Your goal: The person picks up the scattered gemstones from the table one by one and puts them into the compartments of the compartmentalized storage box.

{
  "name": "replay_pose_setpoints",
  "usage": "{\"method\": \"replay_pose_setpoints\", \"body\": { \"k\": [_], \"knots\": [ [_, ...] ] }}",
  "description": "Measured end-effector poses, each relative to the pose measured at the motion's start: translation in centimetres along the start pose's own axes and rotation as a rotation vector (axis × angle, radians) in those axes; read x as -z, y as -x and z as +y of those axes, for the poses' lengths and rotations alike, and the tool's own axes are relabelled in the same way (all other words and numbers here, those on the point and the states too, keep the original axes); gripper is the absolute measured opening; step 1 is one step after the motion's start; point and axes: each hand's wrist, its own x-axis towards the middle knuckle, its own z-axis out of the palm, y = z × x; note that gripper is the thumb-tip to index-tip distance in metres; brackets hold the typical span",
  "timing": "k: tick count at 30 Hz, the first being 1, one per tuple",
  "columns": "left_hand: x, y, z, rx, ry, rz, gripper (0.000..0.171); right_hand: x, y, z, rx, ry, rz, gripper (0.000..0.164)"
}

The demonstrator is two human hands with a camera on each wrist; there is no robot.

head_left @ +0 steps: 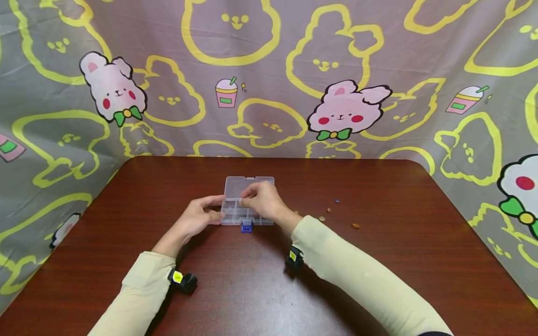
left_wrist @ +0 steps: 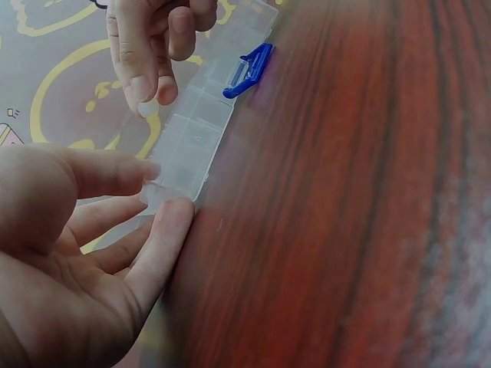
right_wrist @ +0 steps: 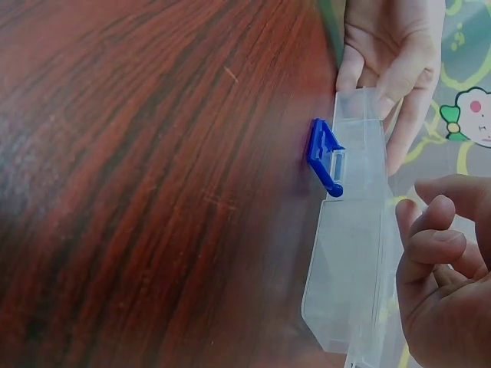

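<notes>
A clear plastic compartment box [head_left: 229,217] lies on the table with its lid [head_left: 235,185] raised at the back. Its blue latch [head_left: 246,227] hangs at the front. My left hand [head_left: 197,217] grips the box's left end, with fingers and thumb at its edge and side wall. Over the left compartments, my right hand [head_left: 265,200] pinches a small pale, translucent piece [left_wrist: 147,109], its exact kind unclear. In the right wrist view, the right hand [right_wrist: 449,268] has curled fingers, and the small piece is hidden there. Some compartments are covered by the right hand in the head view.
To the right of the box lie several small bead-like pieces: a blue one [head_left: 337,201], a brown one [head_left: 329,210], a pale one [head_left: 322,219] and an amber one [head_left: 355,226]. A patterned curtain [head_left: 269,84] surrounds the dark wooden table [head_left: 235,289].
</notes>
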Motion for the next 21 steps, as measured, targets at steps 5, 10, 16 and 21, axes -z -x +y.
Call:
{"method": "replay_pose_setpoints", "body": {
  "k": [5, 10, 16, 21],
  "knots": [
    [-0.1, 0.0, 0.0, 0.004, -0.01, -0.001, 0.055, 0.2, 0.1, -0.1, -0.011, -0.008, -0.008, 0.009],
    [-0.2, 0.0, 0.1, 0.003, -0.011, 0.002, 0.055, 0.9, 0.3, 0.0, -0.015, 0.01, 0.002, 0.01],
    [-0.2, 0.1, 0.2, -0.002, -0.005, 0.005, 0.056, 2.2, 0.7, 0.5, 0.006, 0.062, 0.03, 0.011],
    [-0.1, 0.0, 0.0, 0.0, -0.01, 0.006, 0.056, 3.4, 1.4, 1.2, -0.003, 0.06, 0.015, 0.01]
  ]
}}
